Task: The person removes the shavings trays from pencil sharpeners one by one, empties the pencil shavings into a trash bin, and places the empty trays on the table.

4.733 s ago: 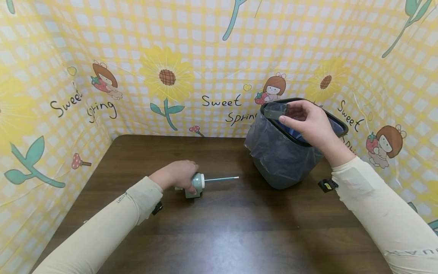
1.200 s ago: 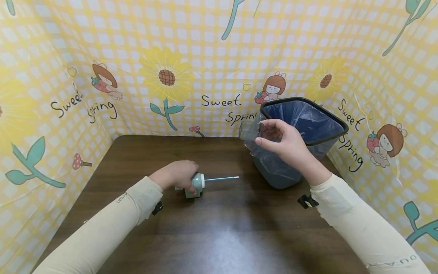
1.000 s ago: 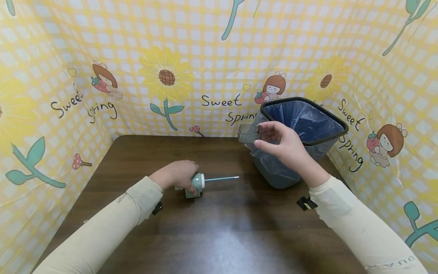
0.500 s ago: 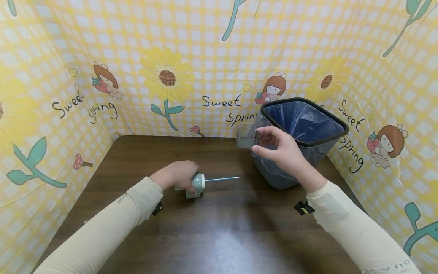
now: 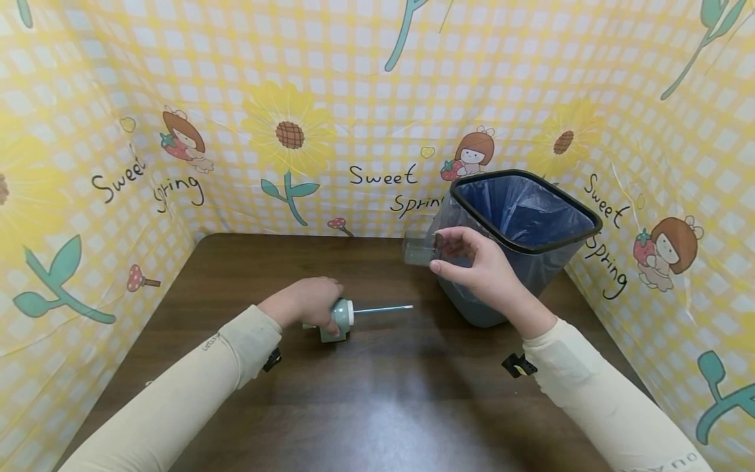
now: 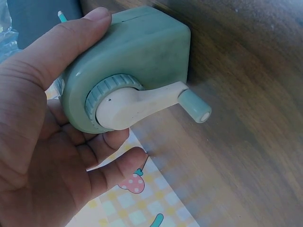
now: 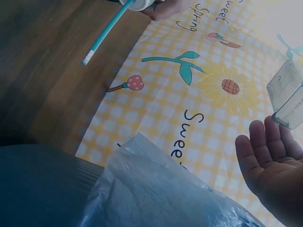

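Observation:
On the table, my left hand [image 5: 305,300] grips a green crank pencil sharpener [image 5: 335,326], thumb on one side and fingers on the other. Its white crank arm [image 6: 137,104] with a green knob faces the left wrist camera. A blue pencil [image 5: 383,309] sticks out of the sharpener's white front, eraser end pointing right. My right hand [image 5: 480,267] pinches one end of a small clear plastic box [image 5: 416,249], which looks like the sharpener's shavings drawer. The box is in the air, left of the bin and beyond the pencil's tip; no shavings show in it.
A dark trash bin [image 5: 479,313] with a black rim [image 5: 533,249] and a clear liner bag [image 7: 156,189] stands at the back right, close behind my right hand. Yellow checked cloth [image 5: 366,118] walls the brown table [image 5: 377,380] at the back and sides.
My right hand has come from over the bin's opening down and to the left with the clear box, now outside the bin. My left hand, the sharpener and the pencil have stayed put.

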Demonstrator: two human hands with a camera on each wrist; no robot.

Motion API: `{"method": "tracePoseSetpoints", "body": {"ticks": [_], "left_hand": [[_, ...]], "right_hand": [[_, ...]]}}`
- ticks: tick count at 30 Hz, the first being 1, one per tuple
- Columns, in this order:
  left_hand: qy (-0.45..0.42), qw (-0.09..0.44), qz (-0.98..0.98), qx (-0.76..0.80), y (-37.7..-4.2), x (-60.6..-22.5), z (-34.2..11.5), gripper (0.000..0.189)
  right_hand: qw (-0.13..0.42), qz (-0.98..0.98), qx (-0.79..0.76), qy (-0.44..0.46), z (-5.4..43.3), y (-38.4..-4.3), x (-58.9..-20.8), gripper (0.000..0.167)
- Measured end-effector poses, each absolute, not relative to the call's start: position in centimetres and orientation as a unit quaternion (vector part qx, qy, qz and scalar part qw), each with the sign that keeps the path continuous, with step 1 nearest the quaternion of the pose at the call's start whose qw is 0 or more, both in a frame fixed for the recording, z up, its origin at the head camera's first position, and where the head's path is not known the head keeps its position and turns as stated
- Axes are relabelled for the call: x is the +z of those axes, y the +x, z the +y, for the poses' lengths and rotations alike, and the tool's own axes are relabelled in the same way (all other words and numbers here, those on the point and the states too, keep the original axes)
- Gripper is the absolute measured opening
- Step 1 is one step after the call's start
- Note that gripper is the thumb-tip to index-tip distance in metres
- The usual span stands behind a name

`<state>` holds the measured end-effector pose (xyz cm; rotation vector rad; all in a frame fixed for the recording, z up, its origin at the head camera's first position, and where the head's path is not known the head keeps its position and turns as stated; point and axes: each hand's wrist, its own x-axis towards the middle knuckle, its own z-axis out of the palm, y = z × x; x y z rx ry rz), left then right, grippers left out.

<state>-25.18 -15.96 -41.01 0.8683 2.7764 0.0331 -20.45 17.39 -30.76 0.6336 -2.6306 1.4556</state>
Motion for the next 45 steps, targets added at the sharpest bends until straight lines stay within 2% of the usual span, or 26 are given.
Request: {"method": "tracePoseSetpoints", "body": {"ticks": [27,45], "left_hand": [[0.296,0.117,0.948,0.009,-25.1,-40.8,-15.8,0.063],[0.304,0.112,0.946,0.003,-25.3,-41.2,-16.0,0.065]], "right_hand": [[0.033,-0.847,0.482,0.220,16.9,-20.3,-32.8,0.051],[0.009,-0.846,0.489,0.213,16.4,-19.9,-33.9,0.052]]}}
